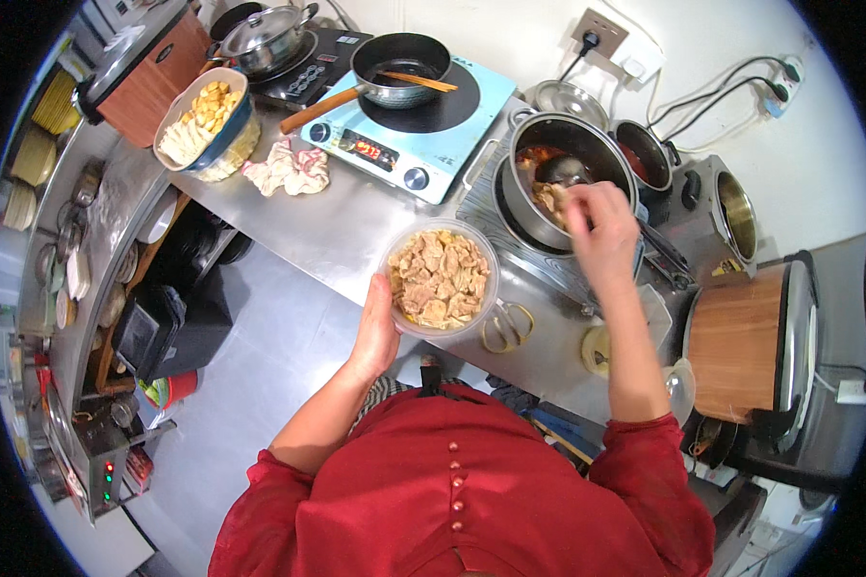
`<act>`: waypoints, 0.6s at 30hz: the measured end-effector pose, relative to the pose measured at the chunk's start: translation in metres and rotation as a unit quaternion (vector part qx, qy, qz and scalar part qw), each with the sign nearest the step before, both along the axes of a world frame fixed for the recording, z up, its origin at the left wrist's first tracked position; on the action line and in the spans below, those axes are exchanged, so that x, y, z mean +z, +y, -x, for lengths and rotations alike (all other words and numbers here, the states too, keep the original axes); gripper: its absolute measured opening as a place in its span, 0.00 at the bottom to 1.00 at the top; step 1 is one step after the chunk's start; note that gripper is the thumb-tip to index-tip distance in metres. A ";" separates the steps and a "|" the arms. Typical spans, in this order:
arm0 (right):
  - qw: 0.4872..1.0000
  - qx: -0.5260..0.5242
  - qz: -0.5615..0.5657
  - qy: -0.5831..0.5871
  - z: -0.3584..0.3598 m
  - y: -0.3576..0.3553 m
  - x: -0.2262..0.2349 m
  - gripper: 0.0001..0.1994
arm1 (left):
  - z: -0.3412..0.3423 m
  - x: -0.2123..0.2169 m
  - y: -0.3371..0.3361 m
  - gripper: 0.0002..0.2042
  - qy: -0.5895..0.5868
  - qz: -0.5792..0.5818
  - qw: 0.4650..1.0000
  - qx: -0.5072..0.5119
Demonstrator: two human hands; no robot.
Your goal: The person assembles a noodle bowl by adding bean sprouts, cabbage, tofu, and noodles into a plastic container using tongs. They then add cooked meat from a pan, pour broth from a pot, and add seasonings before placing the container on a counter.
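My left hand [377, 337] grips the side of a clear round plastic bowl [496, 274], fingers beneath it. Pieces of pale cooked meat [440, 276] fill the bowl. Over the near right rim of a deep metal pot [601, 142] is my right hand [602, 231], its fingers pinched together and pointing down. Pale meat pieces [550, 201] show at those fingertips, inside the pot. Reddish broth and the dark bowl of a ladle [566, 171] are visible in there too. My right hand partly hides the pot's contents.
Left of the pot, a frying pan [401, 72] with wooden chopsticks rests on a light-blue induction cooker [443, 154]. A crumpled cloth [287, 169] and a blue-and-white container [236, 144] of food stand farther left. A smaller pot [645, 154] and a wood-look cooker [736, 341] are right.
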State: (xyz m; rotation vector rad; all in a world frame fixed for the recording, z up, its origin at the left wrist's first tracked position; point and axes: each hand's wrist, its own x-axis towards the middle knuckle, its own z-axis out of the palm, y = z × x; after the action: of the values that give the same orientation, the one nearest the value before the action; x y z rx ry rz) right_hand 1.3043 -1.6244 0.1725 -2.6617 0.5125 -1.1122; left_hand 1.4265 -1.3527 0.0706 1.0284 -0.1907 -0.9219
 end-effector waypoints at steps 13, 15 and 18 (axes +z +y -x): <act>0.914 0.385 0.006 0.128 -0.115 0.137 -0.015 0.09 | -0.015 -0.001 0.088 0.40 -0.052 0.006 0.990 0.133; 0.891 0.425 0.012 0.160 -0.136 0.161 -0.015 0.09 | -0.014 0.000 0.109 0.40 -0.031 -0.016 0.983 0.179; 0.857 0.494 -0.015 0.144 -0.162 0.201 -0.011 0.13 | -0.016 0.002 0.151 0.41 -0.008 -0.012 0.968 0.250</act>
State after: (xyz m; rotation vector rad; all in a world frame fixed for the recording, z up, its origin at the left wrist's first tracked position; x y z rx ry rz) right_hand 1.4666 -1.4231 0.1619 -2.4655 -0.7456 -0.3756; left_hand 1.4429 -1.2021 0.0729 1.0413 0.0682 -0.4584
